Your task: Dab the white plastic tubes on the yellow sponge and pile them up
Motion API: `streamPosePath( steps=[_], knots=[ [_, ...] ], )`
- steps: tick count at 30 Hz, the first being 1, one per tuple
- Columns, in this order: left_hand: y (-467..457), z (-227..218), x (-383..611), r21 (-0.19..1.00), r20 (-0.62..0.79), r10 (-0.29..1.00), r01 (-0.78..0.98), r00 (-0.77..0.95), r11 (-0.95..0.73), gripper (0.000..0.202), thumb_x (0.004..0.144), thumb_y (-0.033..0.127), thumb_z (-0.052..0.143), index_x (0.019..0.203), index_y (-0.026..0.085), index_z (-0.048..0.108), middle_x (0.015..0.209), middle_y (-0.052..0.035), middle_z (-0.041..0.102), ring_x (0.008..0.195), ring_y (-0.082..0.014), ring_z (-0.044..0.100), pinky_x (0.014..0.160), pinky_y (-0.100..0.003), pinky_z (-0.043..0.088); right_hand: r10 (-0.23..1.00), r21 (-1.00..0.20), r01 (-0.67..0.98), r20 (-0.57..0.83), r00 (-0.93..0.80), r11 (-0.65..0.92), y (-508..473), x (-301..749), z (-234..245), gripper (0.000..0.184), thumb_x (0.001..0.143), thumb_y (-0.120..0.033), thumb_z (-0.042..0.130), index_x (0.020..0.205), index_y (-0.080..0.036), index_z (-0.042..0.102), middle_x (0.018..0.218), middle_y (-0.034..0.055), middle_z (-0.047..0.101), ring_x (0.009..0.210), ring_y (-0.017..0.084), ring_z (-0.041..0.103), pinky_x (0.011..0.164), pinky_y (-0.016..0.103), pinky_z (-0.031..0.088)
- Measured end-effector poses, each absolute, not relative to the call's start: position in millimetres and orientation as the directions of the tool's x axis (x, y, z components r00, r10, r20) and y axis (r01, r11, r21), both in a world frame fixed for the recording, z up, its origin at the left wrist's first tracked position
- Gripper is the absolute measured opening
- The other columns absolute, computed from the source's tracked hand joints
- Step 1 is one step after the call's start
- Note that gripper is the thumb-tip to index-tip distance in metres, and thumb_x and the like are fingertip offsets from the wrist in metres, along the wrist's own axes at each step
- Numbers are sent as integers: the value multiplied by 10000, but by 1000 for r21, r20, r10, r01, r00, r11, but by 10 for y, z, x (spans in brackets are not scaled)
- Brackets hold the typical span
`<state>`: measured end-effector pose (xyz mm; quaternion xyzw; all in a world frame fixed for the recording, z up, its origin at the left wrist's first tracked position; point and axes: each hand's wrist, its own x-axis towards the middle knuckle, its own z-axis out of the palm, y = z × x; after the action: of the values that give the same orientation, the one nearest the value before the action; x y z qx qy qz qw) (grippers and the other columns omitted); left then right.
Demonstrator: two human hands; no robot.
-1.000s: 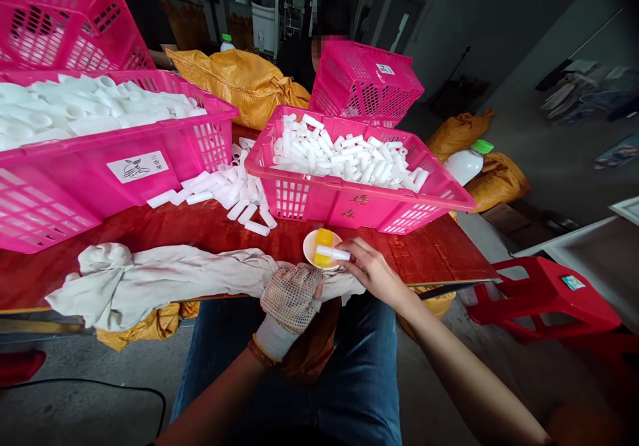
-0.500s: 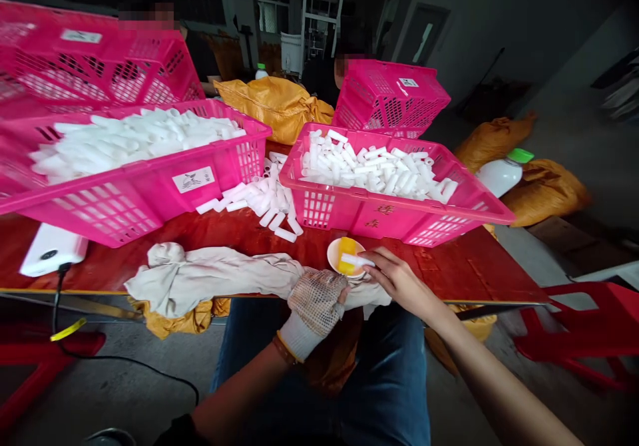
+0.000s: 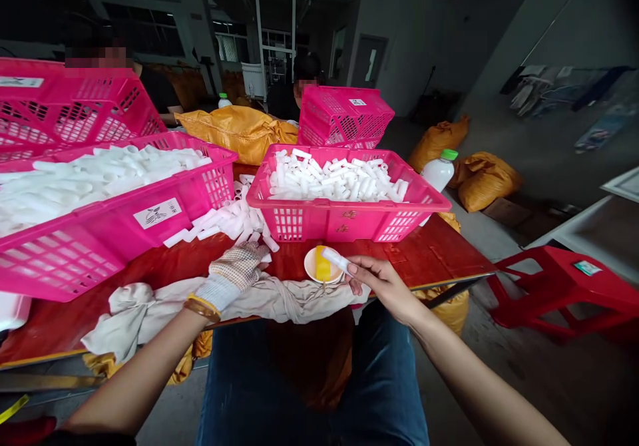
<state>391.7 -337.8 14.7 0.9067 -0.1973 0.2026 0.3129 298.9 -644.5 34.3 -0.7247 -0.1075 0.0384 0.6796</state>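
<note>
My right hand (image 3: 382,283) pinches a short white plastic tube (image 3: 336,257) between thumb and fingers. The tube's far end is over a small pale bowl (image 3: 310,275), in which a yellow block-like piece (image 3: 322,264) stands. My left hand (image 3: 234,269), in a knitted glove with bare-looking fingertips, is at the near edge of a loose pile of white tubes (image 3: 232,220). Its fingers are bent around a white tube (image 3: 267,257), whose end shows at the fingertips. A crumpled off-white cloth (image 3: 284,299) lies along the table edge below both hands.
Pink baskets full of white tubes stand left (image 3: 110,210) and ahead (image 3: 319,216) on the red table (image 3: 429,263). Behind are another pink basket (image 3: 344,116), an orange sack (image 3: 239,133) and two people. A bottle (image 3: 438,172) and red stool (image 3: 564,293) are at right.
My left hand has moved from beside the bowl leftward and forward to the loose tubes. My right hand still holds its tube by the bowl. The view has turned right.
</note>
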Motion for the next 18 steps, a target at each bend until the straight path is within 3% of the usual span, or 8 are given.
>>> streamPosePath(
  steps=[3,5,7,9,12,15,18],
  knots=[
    [-3574,298,3608,850,224,-142,-265,964,-456,278,786,458,703,893,206,652,822,-34,707,787,-230,685,710,-352,560,205,-993,97,82,975,-64,-6409,2867,373,414,903,-545,667,1039,-161,737,764,8,628,601,113,530,594,252,478],
    [-3722,372,3345,988,48,-97,-61,994,-142,290,789,447,710,937,211,630,859,-34,709,761,-204,685,699,-336,567,199,-990,110,91,976,-87,-6377,2794,373,425,901,-544,669,1088,-167,735,783,10,633,612,116,543,596,252,490],
    [-3851,410,3118,973,-115,-141,140,983,183,306,755,396,747,970,208,639,910,-49,716,777,-196,686,725,-339,572,200,-981,144,117,973,-128,-6347,2734,367,423,915,-531,658,1131,-174,725,811,18,650,620,123,567,588,254,504],
    [-3935,419,2979,933,-151,-189,203,970,296,275,756,376,746,949,202,657,925,-65,719,791,-198,688,743,-348,577,207,-956,207,164,964,-206,-6332,2688,366,388,941,-496,638,1151,-181,722,850,37,682,653,144,607,604,268,528],
    [-3955,447,2939,964,-90,-251,148,964,222,210,821,398,688,917,212,670,870,-71,722,797,-219,698,747,-382,592,238,-851,364,290,927,-379,-6354,2633,394,312,974,-416,615,1173,-204,728,972,80,726,847,214,683,777,343,581],
    [-3878,545,2972,998,32,-424,-55,905,-42,247,923,444,569,888,229,684,796,-46,721,738,-213,699,679,-364,595,331,-706,495,371,867,-506,-6413,2571,468,308,992,-344,596,1263,-241,701,1114,106,713,1052,261,681,928,396,571],
    [-3824,574,2932,906,71,-606,-306,792,-294,205,909,427,640,1022,287,738,994,-28,764,900,-237,718,794,-370,597,480,-654,554,315,819,-516,-6448,2505,558,346,1001,-322,588,1337,-271,656,1239,104,697,1155,268,665,991,416,562]
  ],
)
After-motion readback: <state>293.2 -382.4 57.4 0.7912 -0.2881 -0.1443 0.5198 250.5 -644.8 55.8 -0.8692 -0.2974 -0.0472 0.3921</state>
